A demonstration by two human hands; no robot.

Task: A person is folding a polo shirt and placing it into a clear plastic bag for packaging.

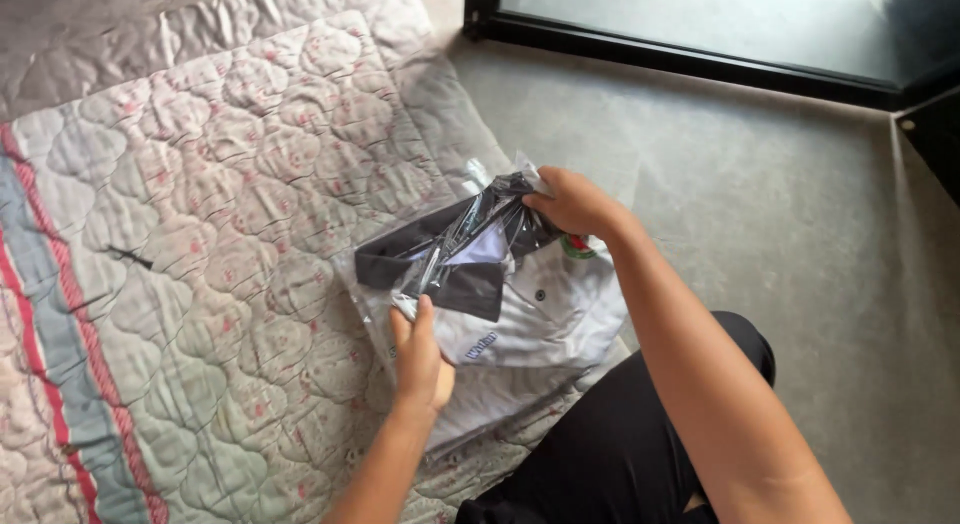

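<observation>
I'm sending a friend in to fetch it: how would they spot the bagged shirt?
Find the pale quilted blanket on the grey floor. At its right edge lies a folded white shirt with a dark collar, sealed in a clear plastic bag. It is the only glossy, crinkled package there, with the left hand and right hand on it.
</observation>
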